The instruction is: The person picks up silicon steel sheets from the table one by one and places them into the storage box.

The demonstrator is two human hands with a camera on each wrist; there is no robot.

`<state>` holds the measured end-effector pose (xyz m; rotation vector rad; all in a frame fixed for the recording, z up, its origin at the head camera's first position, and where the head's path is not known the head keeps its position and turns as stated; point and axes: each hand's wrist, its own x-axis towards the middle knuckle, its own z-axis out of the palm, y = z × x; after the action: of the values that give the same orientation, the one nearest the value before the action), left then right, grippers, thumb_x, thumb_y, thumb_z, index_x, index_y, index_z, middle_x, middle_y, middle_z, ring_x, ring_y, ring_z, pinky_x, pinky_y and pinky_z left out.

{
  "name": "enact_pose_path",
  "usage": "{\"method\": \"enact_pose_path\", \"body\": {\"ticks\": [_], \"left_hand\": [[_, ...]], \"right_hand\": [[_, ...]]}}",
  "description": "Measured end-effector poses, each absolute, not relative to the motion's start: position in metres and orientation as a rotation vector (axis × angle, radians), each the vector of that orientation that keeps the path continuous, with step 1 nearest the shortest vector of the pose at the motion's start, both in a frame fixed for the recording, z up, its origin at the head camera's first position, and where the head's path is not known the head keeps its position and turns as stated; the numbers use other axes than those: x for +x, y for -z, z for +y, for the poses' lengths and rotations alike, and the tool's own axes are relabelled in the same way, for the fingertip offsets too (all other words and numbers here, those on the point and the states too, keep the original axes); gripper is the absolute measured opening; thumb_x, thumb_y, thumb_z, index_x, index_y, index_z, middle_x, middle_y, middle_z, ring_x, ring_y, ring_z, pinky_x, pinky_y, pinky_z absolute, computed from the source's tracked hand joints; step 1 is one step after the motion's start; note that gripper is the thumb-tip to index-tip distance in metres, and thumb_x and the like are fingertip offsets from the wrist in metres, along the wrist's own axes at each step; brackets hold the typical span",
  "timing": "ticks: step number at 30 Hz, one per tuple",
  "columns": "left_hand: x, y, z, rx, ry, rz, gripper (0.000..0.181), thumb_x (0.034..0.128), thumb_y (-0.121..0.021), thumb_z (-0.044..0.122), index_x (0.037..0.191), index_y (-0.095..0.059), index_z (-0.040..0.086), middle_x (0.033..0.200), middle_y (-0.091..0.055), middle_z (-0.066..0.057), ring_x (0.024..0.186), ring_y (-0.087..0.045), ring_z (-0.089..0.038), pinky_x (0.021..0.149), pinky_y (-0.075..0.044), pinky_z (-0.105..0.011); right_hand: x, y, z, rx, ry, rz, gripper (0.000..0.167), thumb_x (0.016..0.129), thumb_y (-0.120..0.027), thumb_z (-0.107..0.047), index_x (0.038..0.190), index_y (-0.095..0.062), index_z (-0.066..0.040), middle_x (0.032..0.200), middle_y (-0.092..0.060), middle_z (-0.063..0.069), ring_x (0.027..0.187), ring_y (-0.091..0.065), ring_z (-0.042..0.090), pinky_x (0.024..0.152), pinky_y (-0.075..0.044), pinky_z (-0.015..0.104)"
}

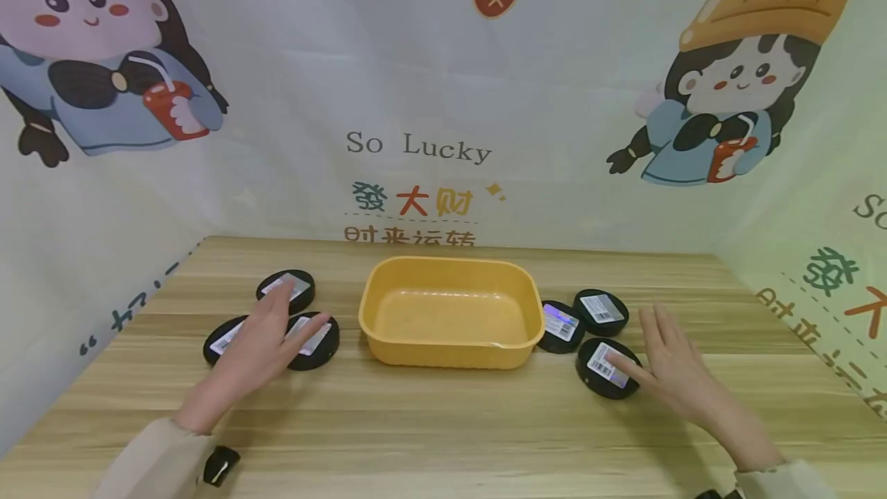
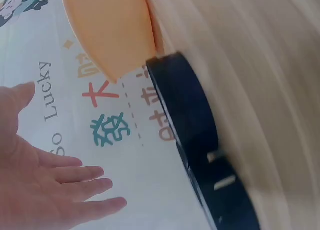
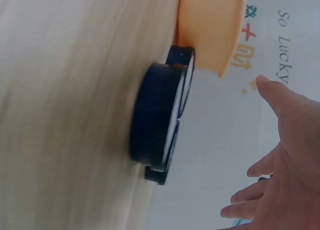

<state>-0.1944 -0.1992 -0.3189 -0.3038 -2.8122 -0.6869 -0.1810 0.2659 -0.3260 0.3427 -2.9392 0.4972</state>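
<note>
My left hand [image 1: 252,345], fingers extended, is over three round black discs with white labels, such as the near one [image 1: 313,341], left of a yellow basin [image 1: 450,355]. In the left wrist view the hand [image 2: 55,185] is spread and holds nothing, apart from a black disc [image 2: 187,105]. On the basin's right lie three more labelled discs, the nearest [image 1: 608,368] by the thumb of my right hand [image 1: 682,380]. The right wrist view has this hand [image 3: 285,165] holding nothing, with a gap between it and a disc [image 3: 155,115].
The basin stands upright in the middle of the wooden table [image 1: 443,430], with nothing visible inside. A printed white cloth [image 1: 291,83] hangs behind the table and along both sides.
</note>
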Motion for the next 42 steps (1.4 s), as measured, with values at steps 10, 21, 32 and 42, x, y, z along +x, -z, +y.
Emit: {"method": "enact_pose_path", "body": {"ticks": [10,21,32,42], "left_hand": [[-0.212,0.323,-0.187,-0.309,0.891,-2.824,0.070,0.0920,-0.040,0.040,0.129,-0.026,-0.017,0.126,-0.036,-0.036,0.115,-0.038,-0.045,0.095,-0.031,-0.053],[-0.226,0.326,-0.171,-0.360,1.107,-2.895,0.067,0.0931,-0.039,0.038,0.131,-0.022,-0.015,0.126,-0.040,-0.034,0.111,-0.047,-0.042,0.091,-0.038,-0.049],[-0.237,0.332,-0.156,-0.385,1.198,-2.890,0.052,0.0958,-0.035,0.020,0.127,-0.026,-0.021,0.118,-0.045,-0.037,0.111,-0.044,-0.043,0.093,-0.036,-0.050],[-0.244,0.338,-0.145,-0.349,1.224,-2.873,0.040,0.0933,-0.040,0.017,0.121,-0.042,-0.012,0.107,-0.056,-0.028,0.096,-0.054,-0.034,0.080,-0.045,-0.042]], "right_hand": [[-0.186,0.344,0.273,0.361,-0.528,-2.953,0.088,0.084,-0.054,-0.043,0.129,-0.014,0.021,0.127,-0.016,0.047,0.115,-0.020,0.059,0.093,-0.021,0.064],[-0.187,0.350,0.277,0.327,-0.555,-3.135,0.097,0.081,-0.053,-0.050,0.125,-0.011,0.026,0.123,-0.019,0.050,0.109,-0.030,0.060,0.087,-0.032,0.061],[-0.188,0.355,0.279,0.371,-0.612,-3.164,0.098,0.072,-0.067,-0.047,0.120,-0.018,0.024,0.109,-0.038,0.046,0.101,-0.044,0.054,0.082,-0.040,0.057],[-0.189,0.356,0.274,0.457,-0.601,-3.101,0.097,0.064,-0.075,-0.039,0.115,-0.025,0.027,0.102,-0.046,0.041,0.095,-0.051,0.046,0.080,-0.042,0.054]]}}
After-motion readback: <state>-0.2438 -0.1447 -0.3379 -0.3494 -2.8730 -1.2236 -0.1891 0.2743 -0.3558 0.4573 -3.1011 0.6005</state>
